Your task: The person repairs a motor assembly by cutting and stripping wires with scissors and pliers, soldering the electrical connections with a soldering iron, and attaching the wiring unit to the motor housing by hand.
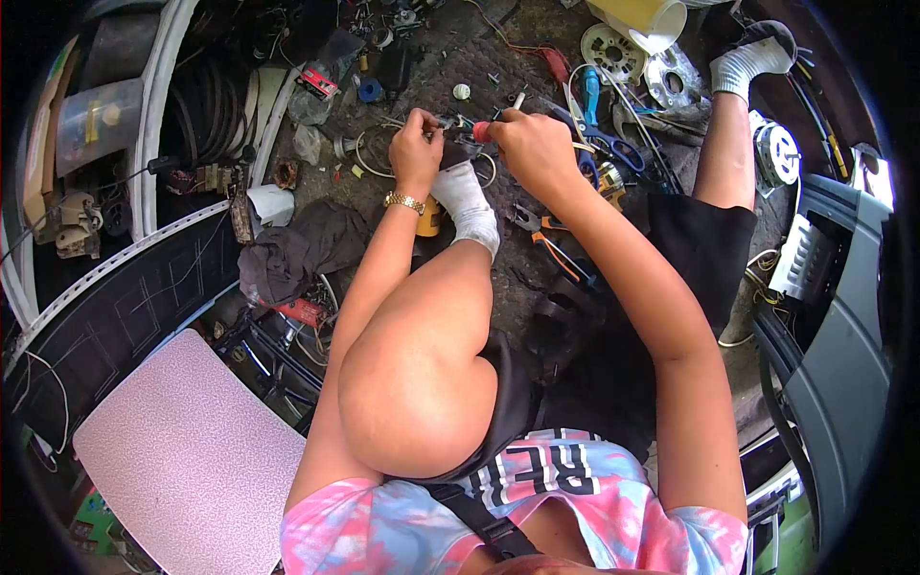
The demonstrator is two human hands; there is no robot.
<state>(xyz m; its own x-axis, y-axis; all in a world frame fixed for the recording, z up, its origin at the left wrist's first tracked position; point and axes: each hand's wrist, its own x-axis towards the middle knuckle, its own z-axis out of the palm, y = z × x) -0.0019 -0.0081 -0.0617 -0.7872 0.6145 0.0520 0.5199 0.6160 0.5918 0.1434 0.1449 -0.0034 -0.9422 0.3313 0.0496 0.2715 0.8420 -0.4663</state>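
My left hand (417,150), with a gold watch band on the wrist, is closed with its fingertips pinched at a small dark metal part (447,123). My right hand (539,153) is wrapped round a red-handled tool (481,131), which points left toward that part. The tool's tip is too small to make out. Just below both hands is my foot in a white sock (464,206). A white cable (364,158) loops beside the left hand. Right of the right hand lie blue-handled scissors (618,150) and a blue screwdriver (591,96).
Orange-handled pliers (551,240) lie by my foot. Metal discs (613,53) and a yellow bucket (652,21) stand at the back right. A dark cloth (311,244) is left. A pink-topped stool (187,450) stands front left; a grey panel (834,316) is right.
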